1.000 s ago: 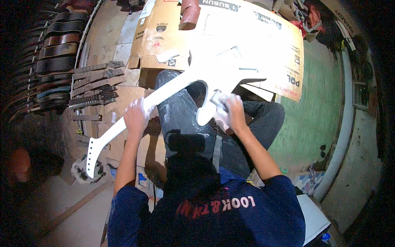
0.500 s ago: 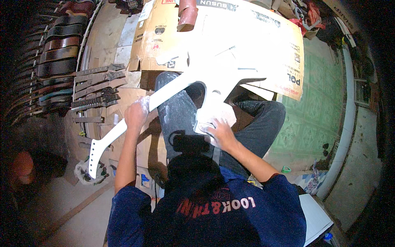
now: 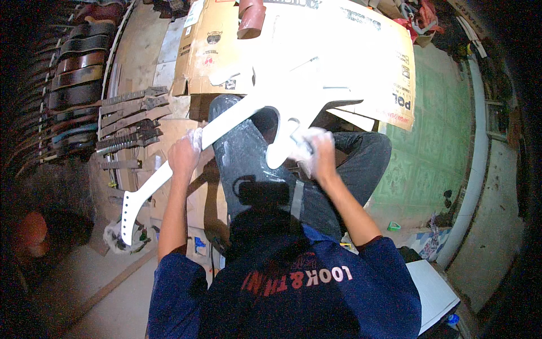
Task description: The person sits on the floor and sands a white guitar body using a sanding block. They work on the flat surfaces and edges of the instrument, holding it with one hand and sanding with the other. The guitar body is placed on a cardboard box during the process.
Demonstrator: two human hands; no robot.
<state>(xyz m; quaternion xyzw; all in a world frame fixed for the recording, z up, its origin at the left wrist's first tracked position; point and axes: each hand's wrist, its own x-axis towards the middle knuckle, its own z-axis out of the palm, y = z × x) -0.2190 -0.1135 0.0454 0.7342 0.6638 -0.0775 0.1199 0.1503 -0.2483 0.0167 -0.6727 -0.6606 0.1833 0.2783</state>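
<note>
A white electric guitar body with its neck (image 3: 228,125) lies across my lap, its body washed out by bright light on the far side. My left hand (image 3: 185,153) is wrapped round the neck, between the body and the headstock (image 3: 130,217), which has a row of dark holes. White dust coats its knuckles. Beside the guitar's near horn (image 3: 276,151), my right hand (image 3: 320,152) is raised with curled fingers, smeared by motion and whitened with dust. Something pale seems to be in its fingers, but I cannot make out what.
Cardboard (image 3: 395,73) lies under and beyond the guitar body, with a curled reddish-brown sheet (image 3: 251,21) on it. Several loose guitar necks (image 3: 132,116) lie at left, near a row of guitar bodies (image 3: 79,73). Green patterned flooring (image 3: 429,135) spreads at right.
My right hand has moved up and right, off the tip of the near horn. The pale, flat piece that was under it no longer shows clearly. My left hand keeps its grip.
</note>
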